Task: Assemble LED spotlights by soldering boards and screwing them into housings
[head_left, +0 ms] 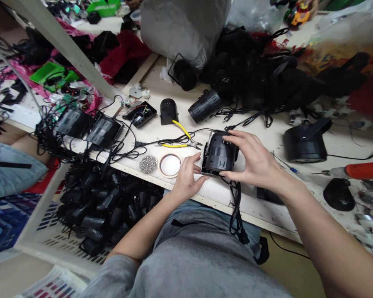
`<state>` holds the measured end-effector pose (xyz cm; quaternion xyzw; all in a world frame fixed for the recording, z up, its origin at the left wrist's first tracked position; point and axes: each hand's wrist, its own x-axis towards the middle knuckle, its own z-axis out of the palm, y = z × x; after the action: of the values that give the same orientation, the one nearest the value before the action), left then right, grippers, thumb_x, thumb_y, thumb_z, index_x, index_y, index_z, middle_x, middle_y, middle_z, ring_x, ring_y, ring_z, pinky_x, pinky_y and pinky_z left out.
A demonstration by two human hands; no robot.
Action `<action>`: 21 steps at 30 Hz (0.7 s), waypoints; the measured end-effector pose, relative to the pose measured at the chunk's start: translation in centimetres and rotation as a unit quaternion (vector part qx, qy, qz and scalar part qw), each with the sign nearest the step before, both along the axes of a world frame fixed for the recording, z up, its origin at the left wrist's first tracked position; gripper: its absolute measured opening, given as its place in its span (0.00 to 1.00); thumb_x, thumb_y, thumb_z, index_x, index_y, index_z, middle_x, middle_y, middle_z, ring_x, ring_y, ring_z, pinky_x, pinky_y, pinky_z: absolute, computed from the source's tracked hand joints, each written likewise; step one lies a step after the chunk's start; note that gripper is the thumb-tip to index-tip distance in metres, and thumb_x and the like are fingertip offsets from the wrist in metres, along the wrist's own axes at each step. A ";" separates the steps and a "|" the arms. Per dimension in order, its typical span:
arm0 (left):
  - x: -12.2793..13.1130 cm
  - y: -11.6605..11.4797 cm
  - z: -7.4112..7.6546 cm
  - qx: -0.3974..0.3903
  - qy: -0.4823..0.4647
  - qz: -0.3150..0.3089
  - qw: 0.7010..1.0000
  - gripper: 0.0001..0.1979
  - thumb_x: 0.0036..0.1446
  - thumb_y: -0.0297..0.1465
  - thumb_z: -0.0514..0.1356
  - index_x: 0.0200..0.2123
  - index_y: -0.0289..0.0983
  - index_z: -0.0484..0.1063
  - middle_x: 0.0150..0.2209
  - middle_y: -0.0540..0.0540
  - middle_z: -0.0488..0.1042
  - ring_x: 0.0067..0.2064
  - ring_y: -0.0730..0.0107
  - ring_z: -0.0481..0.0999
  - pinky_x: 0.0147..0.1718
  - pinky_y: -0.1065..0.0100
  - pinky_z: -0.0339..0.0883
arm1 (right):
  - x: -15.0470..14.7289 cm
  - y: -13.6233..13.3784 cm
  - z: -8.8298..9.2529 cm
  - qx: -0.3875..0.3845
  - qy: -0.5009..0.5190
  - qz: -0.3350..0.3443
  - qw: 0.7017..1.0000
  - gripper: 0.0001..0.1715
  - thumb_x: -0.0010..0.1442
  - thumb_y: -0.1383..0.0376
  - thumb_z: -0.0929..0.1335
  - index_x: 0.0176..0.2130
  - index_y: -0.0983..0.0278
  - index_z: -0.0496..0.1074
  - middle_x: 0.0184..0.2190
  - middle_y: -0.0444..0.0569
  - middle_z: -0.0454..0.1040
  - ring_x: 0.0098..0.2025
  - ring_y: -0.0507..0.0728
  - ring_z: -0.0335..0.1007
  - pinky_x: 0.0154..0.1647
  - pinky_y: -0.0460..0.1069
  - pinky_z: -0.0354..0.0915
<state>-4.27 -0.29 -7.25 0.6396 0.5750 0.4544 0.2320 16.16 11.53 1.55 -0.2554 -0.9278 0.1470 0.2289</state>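
Note:
A black ribbed plastic housing [219, 155] lies near the front edge of the pale workbench [261, 211]. My right hand [256, 161] wraps over its right side and top. My left hand [188, 176] touches its lower left corner with the fingertips. A black cable [236, 203] hangs from the housing over the bench edge. Just left of my left hand sit a round lid [170, 164] and a small round dish of tiny metal screws [148, 164].
Yellow-handled pliers [182, 138] lie behind the housing. More black housings [203, 105] and a cable pile fill the back. An orange-handled tool [360, 169] lies at right beside a black round lamp body [304, 142]. A white crate of black parts [102, 207] stands below left.

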 end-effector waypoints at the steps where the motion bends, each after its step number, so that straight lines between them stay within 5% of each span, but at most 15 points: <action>1: 0.0 0.0 -0.1 -0.001 -0.001 -0.001 1.000 0.35 0.60 0.33 0.64 0.66 0.40 0.53 0.52 0.40 0.68 0.39 0.70 0.76 0.39 0.64 0.79 | 0.0 0.0 -0.1 0.001 -0.002 0.009 1.000 0.49 0.53 0.50 0.75 0.66 0.62 0.58 0.61 0.65 0.64 0.63 0.74 0.63 0.61 0.70 0.66; 21: 0.0 0.5 -0.1 -0.027 -0.018 -0.007 0.999 0.37 0.57 0.29 0.66 0.66 0.40 0.53 0.51 0.40 0.72 0.39 0.69 0.77 0.40 0.62 0.78 | -1.0 -1.1 -0.5 0.001 -0.072 0.005 0.997 0.46 0.54 0.51 0.75 0.64 0.66 0.61 0.61 0.68 0.62 0.62 0.75 0.61 0.60 0.71 0.65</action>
<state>-4.27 0.17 -7.36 0.6289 0.5783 0.4484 0.2626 15.17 10.40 1.07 -0.2600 -0.9433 0.1283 0.1615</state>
